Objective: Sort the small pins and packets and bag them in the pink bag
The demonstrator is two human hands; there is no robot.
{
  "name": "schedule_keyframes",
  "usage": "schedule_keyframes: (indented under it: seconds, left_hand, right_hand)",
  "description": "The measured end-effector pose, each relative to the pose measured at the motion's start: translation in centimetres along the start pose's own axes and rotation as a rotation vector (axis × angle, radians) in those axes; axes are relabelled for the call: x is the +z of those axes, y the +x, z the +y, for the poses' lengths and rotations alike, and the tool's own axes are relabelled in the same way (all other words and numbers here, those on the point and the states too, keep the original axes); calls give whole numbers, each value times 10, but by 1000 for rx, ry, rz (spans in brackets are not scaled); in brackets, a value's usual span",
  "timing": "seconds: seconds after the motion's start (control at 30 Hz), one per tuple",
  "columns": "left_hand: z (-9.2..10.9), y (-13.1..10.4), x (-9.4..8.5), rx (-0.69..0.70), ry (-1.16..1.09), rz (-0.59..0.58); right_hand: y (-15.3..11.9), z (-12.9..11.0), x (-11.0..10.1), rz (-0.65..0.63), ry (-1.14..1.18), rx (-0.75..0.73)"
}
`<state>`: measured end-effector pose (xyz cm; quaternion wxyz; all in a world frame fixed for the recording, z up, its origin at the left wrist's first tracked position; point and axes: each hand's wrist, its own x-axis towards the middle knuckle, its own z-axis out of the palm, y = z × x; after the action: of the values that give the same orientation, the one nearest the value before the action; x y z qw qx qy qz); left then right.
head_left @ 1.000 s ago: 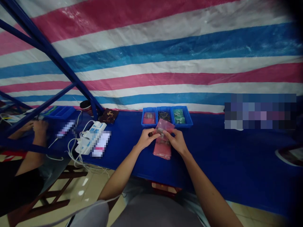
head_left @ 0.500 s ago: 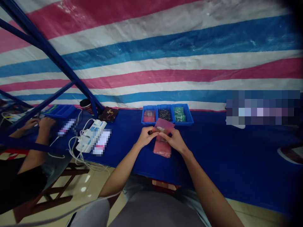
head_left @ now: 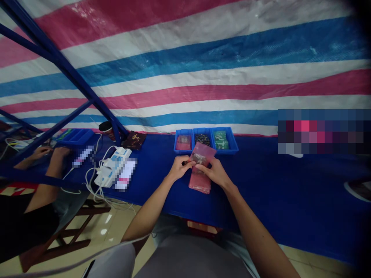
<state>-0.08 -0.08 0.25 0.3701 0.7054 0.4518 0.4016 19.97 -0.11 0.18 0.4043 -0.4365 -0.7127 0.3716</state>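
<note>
Both my hands pinch a pink see-through plastic bag (head_left: 204, 151) with some dark contents showing through it. My left hand (head_left: 180, 168) grips its left edge, thumb on top. On the other edge, my right hand (head_left: 215, 172) has its thumb pressed against the bag. Below the held bag, a stack of pink plastic bags (head_left: 199, 183) lies on the blue table. Just beyond my hands stand joined blue bins: the left bin (head_left: 175, 148) holds a pink bag, the middle one dark screws (head_left: 202, 139), the right one green packets (head_left: 220, 140).
To the left lie a white power strip (head_left: 113, 168) with tangled cables, a phone (head_left: 125, 174) and a dark brown packet (head_left: 134, 140). Farther left, beyond a blue metal frame (head_left: 72, 81), another person's hands (head_left: 59, 153) work near a blue tray (head_left: 75, 136). A striped tarp (head_left: 191, 92) hangs behind.
The held bag is raised and tilted slightly, showing more of its upper part. Both hands keep their pinch in nearly the same place. The view has shifted a little.
</note>
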Motion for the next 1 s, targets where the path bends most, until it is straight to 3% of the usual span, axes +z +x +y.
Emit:
schedule_keyframes:
  seconds: [0.47, 0.7, 1.0]
  left_hand:
    - [4, -2, 2, -42, -73, -52]
    - [1, -3, 3, -40, -74, -42]
    - [5, -2, 3, -17, -81, -4]
  right_hand:
    - [-1, -5, 2, -86, 61, -11]
    - [0, -1, 3, -21, 97, 7]
    - [0, -3, 3, -24, -24, -28]
